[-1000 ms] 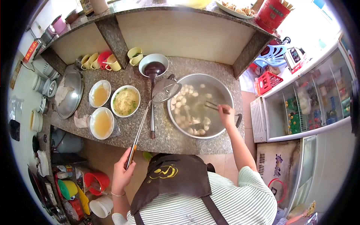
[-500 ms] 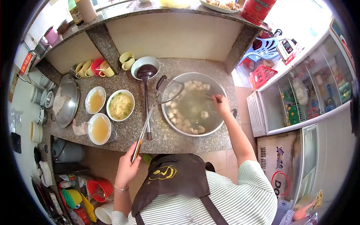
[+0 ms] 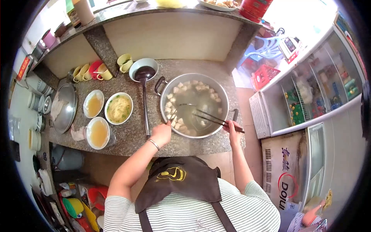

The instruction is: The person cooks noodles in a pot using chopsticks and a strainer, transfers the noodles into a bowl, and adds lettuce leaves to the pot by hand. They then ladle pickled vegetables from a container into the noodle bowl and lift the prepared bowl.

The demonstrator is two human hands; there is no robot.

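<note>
My left hand (image 3: 161, 134) is closed around the handle of a wire strainer at the near-left rim of a large metal pot (image 3: 169, 86). The strainer's head is down in the cloudy liquid, where only part of its rim (image 3: 187, 104) shows. My right hand (image 3: 233, 130) grips dark chopsticks (image 3: 212, 118) at the pot's right side, their tips over the middle of the liquid. Pale chunks (image 3: 199, 86) float mostly around the pot's edge. Left of the pot, a dark ladle (image 3: 145, 104) rests in a pale bowl (image 3: 154, 63).
A bowl of noodles (image 3: 119, 109) stands beside two bowls of broth (image 3: 94, 103) on the stone counter. Several mugs (image 3: 104, 72) line the back. A metal lid (image 3: 65, 108) lies at left. A glass-door fridge (image 3: 309, 96) stands at right, and a raised ledge (image 3: 162, 8) runs behind.
My left hand has moved right to the pot, and the strainer has gone into the liquid. My right hand has drawn down toward me, the chopsticks now slanting across the pot. The view has shifted slightly.
</note>
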